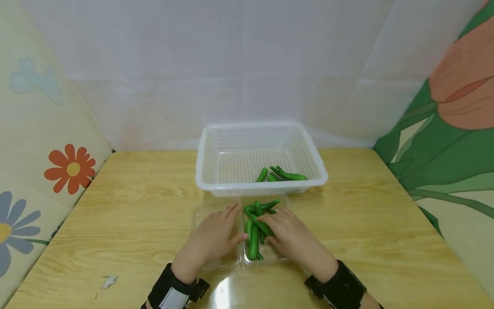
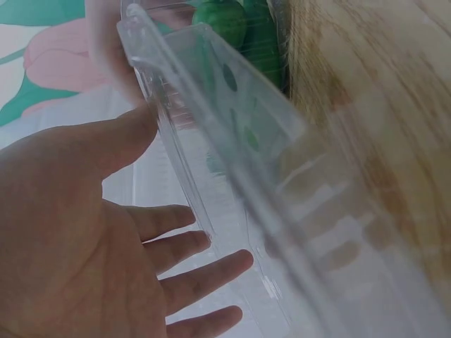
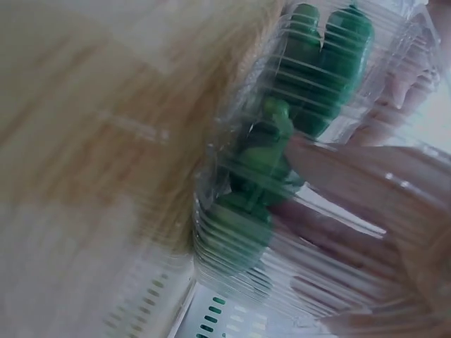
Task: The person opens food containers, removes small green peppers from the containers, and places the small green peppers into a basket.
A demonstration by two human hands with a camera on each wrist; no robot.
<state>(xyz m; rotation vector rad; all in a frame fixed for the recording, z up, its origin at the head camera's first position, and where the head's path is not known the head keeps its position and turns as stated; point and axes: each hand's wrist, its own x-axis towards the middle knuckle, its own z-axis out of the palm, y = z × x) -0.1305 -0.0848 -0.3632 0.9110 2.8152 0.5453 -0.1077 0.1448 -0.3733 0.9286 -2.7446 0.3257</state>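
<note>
A clear plastic clamshell box [image 1: 275, 254] lies unfolded on the table, with several green chili peppers [image 1: 253, 242] in its right half. My right hand [image 1: 289, 234] reaches into that half and holds one pepper between thumb and fingers; in the right wrist view its fingers [image 3: 338, 232] show through the ribbed clear wall, against the peppers. My left hand [image 1: 214, 236] lies over the left half with fingers extended, its thumb at the middle fold beside the peppers. In the left wrist view, the left hand's spread fingers [image 2: 204, 282] touch the clear plastic.
Just behind the box stands a white perforated basket [image 1: 204, 171] with several more green peppers [image 1: 287, 175] at its front right. The wooden table [image 1: 135, 206] ends at a white cloth [image 1: 162, 107] behind and flower-patterned panels on both sides. A whitish scrap mark [image 1: 109, 282] shows at front left.
</note>
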